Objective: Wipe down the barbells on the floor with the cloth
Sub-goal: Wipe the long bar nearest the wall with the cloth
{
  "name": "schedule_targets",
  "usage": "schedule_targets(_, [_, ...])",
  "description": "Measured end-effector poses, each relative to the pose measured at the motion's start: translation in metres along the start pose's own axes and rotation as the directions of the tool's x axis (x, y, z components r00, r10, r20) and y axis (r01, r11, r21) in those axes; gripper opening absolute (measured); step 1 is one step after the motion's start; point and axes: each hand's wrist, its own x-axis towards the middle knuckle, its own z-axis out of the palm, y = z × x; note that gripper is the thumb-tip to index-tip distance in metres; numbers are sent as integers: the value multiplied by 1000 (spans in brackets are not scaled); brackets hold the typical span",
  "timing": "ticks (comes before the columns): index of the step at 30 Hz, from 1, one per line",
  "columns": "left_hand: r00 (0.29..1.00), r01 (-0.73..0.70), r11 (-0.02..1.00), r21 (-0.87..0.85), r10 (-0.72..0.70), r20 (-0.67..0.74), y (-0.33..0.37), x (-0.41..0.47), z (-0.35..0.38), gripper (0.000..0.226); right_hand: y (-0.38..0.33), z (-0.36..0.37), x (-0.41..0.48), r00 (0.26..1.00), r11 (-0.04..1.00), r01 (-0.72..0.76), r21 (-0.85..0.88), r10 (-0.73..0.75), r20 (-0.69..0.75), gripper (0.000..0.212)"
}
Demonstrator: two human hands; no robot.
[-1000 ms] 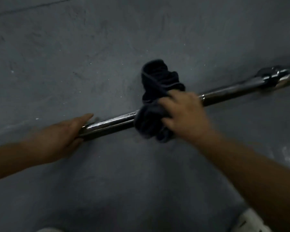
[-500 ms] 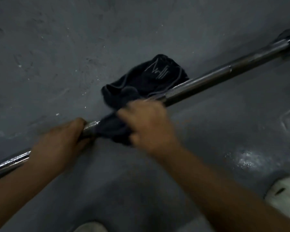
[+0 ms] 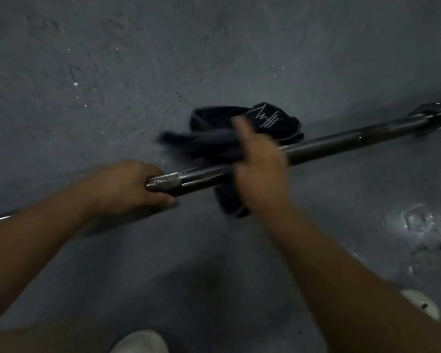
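Barbell (image 3: pixel 341 139) gripped at its knurling by the left hand (image 3: pixel 127 187). The right hand (image 3: pixel 260 171) just beside clutches the cloth (image 3: pixel 209 121) against it.

1. There is one barbell (image 3: pixel 341 141), a long steel bar.
2. There is one dark cloth (image 3: pixel 278 123).
3. There are two hands: the left hand (image 3: pixel 127 184) and the right hand (image 3: pixel 257 169).
4. There are two white shoes: the middle shoe (image 3: pixel 140 342) and the right shoe (image 3: pixel 420 304).
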Motion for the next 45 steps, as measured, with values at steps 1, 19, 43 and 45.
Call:
schedule_targets(1, [989,-25,994,103,39,-141,-1,-5,5,53,32,-15,6,989,990,-134,-35,131,-69,75])
schedule_targets(19, [776,23,921,388,228,-588,0,-14,35,59,70,-34,82,923,926,-354,-128,368,111,76])
schedule_targets(43, [992,71,959,273,-40,-117,8,10,-16,56,-45,12,-6,976,941,212,263,-220,2,41])
schedule_targets(45, [858,113,871,478,157,-489,9,-2,19,45,33,-13,8,993,982,-61,179,77,-84,61])
